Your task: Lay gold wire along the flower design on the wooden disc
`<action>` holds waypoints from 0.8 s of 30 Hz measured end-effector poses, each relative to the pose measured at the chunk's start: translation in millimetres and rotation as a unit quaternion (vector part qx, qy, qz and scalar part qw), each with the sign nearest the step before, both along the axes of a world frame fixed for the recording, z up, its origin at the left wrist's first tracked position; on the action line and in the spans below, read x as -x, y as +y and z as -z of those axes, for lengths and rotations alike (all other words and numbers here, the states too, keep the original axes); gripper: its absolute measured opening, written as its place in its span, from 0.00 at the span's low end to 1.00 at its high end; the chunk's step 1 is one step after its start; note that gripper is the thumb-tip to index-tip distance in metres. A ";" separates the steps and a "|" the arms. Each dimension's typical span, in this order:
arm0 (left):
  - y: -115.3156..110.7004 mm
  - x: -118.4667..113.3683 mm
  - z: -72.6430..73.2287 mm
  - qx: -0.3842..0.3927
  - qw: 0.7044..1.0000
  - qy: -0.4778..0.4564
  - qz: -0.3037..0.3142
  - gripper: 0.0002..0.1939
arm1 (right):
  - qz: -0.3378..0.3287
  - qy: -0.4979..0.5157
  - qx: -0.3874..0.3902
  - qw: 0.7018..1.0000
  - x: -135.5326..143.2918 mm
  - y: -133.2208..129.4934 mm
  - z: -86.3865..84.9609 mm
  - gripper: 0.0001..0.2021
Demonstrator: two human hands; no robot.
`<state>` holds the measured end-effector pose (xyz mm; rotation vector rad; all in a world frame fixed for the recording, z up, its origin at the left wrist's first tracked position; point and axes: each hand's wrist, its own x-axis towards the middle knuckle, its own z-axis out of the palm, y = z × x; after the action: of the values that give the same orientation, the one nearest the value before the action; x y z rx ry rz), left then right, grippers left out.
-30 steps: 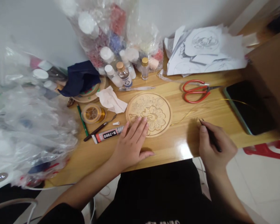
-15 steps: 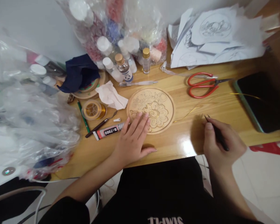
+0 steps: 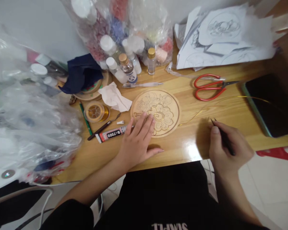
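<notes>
My left hand (image 3: 138, 140) lies flat with its fingers stretched over the lower left of a round wooden disc (image 3: 166, 99). The disc bears a drawn flower pattern, part of it outlined in gold wire. My right hand (image 3: 227, 147) is closed around black tweezers (image 3: 224, 135), their tips pointing up and left over the table, apart from the disc. A strand of gold wire (image 3: 194, 116) lies on the wood to the right of the disc. Beside my left fingers is a B-7000 glue tube (image 3: 112, 133), its nozzle end partly hidden by them.
Red-handled scissors (image 3: 210, 88) and a phone (image 3: 271, 105) lie to the right. Around the left side are a spool of gold wire (image 3: 96, 111), a crumpled tissue (image 3: 116, 97) and a dark spatula tool (image 3: 102, 129). Small bottles (image 3: 128, 68), plastic bags (image 3: 33, 127) and paper drawings (image 3: 220, 38) line the back and left.
The view has shifted very slightly. My left hand stays on the disc, and my right hand holds the tweezers in nearly the same place.
</notes>
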<state>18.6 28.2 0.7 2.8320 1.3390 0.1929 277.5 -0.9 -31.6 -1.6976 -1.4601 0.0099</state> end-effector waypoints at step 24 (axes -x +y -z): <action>8.4 44.1 -26.4 -0.122 0.983 -0.113 -0.072 0.14 | -0.069 -0.003 0.052 0.996 -14.9 -2.0 -11.6 0.11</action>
<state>-25.5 36.6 27.1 2.7869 1.5626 0.7039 292.3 -2.8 -20.0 -1.6772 -1.6026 0.1578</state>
